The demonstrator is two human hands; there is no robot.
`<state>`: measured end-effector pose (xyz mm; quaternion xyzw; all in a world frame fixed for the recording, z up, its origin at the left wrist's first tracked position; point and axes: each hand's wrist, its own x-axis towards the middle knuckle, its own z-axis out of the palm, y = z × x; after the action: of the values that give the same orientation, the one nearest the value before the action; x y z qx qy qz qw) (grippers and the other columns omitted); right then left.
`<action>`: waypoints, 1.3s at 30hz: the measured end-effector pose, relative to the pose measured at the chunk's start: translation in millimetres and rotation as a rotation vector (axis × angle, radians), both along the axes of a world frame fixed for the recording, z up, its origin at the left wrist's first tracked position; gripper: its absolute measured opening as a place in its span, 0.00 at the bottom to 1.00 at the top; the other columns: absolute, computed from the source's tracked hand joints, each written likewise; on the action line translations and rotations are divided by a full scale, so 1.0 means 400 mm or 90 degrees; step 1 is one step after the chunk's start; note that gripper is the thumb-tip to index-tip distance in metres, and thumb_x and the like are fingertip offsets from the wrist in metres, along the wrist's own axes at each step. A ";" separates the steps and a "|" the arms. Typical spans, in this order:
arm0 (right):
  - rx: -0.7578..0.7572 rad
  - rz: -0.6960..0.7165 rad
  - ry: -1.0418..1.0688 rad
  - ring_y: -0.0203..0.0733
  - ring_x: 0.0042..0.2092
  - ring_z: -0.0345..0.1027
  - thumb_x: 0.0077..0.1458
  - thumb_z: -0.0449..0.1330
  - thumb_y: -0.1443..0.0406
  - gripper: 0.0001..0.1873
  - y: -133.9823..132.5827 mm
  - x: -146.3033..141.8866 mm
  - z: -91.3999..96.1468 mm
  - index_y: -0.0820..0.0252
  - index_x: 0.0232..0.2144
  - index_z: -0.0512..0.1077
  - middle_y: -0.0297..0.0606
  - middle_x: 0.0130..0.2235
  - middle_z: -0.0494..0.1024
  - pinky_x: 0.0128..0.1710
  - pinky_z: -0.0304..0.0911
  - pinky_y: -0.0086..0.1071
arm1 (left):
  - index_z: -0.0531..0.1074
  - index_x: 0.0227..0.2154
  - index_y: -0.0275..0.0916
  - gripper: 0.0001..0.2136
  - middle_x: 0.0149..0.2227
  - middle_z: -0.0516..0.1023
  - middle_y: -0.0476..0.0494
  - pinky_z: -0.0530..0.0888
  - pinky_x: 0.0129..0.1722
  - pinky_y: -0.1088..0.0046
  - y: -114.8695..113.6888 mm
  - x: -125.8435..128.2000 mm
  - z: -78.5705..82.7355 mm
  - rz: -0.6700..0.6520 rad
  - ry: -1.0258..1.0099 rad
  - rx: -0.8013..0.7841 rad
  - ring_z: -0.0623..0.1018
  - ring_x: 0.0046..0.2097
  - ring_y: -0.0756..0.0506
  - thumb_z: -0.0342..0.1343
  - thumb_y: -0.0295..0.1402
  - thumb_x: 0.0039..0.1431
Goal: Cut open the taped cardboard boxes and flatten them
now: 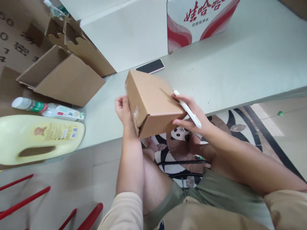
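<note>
A brown cardboard box (pixel 155 95) is tilted at the table's near edge, between my two hands. Clear tape shows on its left face, and a flap edge at its lower left corner is slightly apart. My left hand (pixel 123 108), fingers curled, presses against that left face; part of its grip is hidden. In my right hand (pixel 192 113) lies a white box cutter (pixel 190 113), held along the palm with its tip pointing up and left. Fingers and thumb of this hand also touch the box's right end.
Behind the box lies a dark-faced phone (pixel 151 66). A white and red carton (pixel 196 22) stands at the back. To the left are an open cardboard box (pixel 69 76), a plastic bottle (pixel 48 108) and a pale yellow jug (pixel 40 137). Red bars (pixel 26 201) stick up at lower left.
</note>
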<state>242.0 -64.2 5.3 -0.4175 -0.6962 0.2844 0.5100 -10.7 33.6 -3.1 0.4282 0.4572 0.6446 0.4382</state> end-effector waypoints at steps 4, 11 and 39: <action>0.031 -0.082 -0.016 0.59 0.70 0.59 0.50 0.72 0.52 0.41 0.025 0.032 -0.024 0.45 0.62 0.62 0.43 0.67 0.68 0.70 0.57 0.60 | 0.73 0.43 0.45 0.28 0.45 0.76 0.44 0.73 0.39 0.72 -0.011 0.060 0.011 -0.075 -0.074 -0.074 0.76 0.41 0.47 0.69 0.58 0.45; -0.046 -0.241 -0.029 0.60 0.69 0.59 0.58 0.64 0.49 0.35 0.039 0.069 -0.044 0.47 0.63 0.60 0.45 0.66 0.67 0.65 0.62 0.61 | 0.72 0.52 0.45 0.34 0.60 0.74 0.40 0.70 0.62 0.59 -0.007 0.074 -0.002 -0.166 0.112 -0.113 0.71 0.64 0.36 0.65 0.62 0.48; -0.145 -0.116 -0.018 0.58 0.52 0.76 0.56 0.60 0.42 0.30 0.070 0.037 -0.065 0.55 0.52 0.71 0.48 0.52 0.81 0.51 0.72 0.53 | 0.64 0.61 0.55 0.34 0.69 0.62 0.41 0.63 0.68 0.38 -0.028 0.077 0.066 -0.187 0.448 0.461 0.62 0.72 0.30 0.57 0.64 0.55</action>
<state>256.7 -36.3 -20.7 -0.5380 -0.6259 0.3083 0.4730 20.1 22.4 23.5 0.8023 0.2600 0.5105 0.1678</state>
